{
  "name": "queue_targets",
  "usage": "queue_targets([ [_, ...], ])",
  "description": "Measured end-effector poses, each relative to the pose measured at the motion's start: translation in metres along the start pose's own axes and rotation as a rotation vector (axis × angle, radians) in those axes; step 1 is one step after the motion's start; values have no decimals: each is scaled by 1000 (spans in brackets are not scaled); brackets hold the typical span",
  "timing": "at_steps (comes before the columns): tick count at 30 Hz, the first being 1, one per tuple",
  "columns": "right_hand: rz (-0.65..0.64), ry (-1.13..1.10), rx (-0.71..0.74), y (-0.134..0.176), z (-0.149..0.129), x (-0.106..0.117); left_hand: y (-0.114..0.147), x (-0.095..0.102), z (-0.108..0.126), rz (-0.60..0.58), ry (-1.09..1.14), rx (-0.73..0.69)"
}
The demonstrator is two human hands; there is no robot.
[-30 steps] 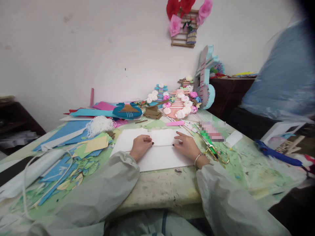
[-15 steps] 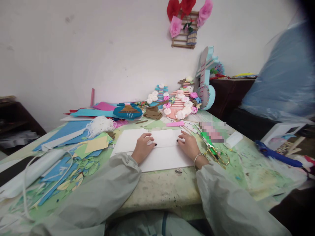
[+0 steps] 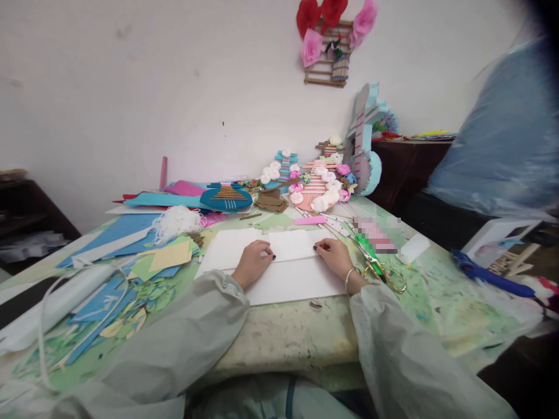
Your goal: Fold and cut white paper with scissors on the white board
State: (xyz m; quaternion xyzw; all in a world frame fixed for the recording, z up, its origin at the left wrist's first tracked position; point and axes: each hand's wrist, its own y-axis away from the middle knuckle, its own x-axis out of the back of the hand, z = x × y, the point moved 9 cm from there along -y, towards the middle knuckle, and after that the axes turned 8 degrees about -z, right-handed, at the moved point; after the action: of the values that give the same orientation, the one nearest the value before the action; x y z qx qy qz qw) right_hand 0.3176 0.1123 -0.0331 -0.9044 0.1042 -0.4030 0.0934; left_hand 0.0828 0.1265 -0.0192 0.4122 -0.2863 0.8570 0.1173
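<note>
A white paper sheet (image 3: pixel 290 280) lies before me near the table's front edge. Across it, a narrower white paper piece (image 3: pixel 290 245) has its lower edge running between my two hands. My left hand (image 3: pixel 254 262) is closed, thumb and fingertips pinched together on that edge. On the other side, my right hand (image 3: pixel 335 257) pinches the same piece between thumb and curled fingers. Just right of it lie gold-handled scissors (image 3: pixel 384 271), apart from the hand.
White yarn (image 3: pixel 180 224), yellow paper (image 3: pixel 171 256) and many coloured scraps cover the left side. Stick-and-flower crafts (image 3: pixel 317 189) stand at the back against the wall. A blue-handled tool (image 3: pixel 493 276) rests at the right. A pink strip (image 3: pixel 310 220) lies beyond the sheet.
The right hand's fingers have drawn together into a pinch, and the hand has shifted slightly left and down. The left fingers have closed a little more. The paper has hardly moved.
</note>
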Motion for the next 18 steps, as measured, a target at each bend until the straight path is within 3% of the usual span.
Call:
queue_targets([
  [11, 93, 36, 175, 3, -24, 7, 2, -1, 1, -20, 6, -2],
  [18, 42, 71, 73, -1, -15, 1, 4, 1, 10, 8, 69, -18],
])
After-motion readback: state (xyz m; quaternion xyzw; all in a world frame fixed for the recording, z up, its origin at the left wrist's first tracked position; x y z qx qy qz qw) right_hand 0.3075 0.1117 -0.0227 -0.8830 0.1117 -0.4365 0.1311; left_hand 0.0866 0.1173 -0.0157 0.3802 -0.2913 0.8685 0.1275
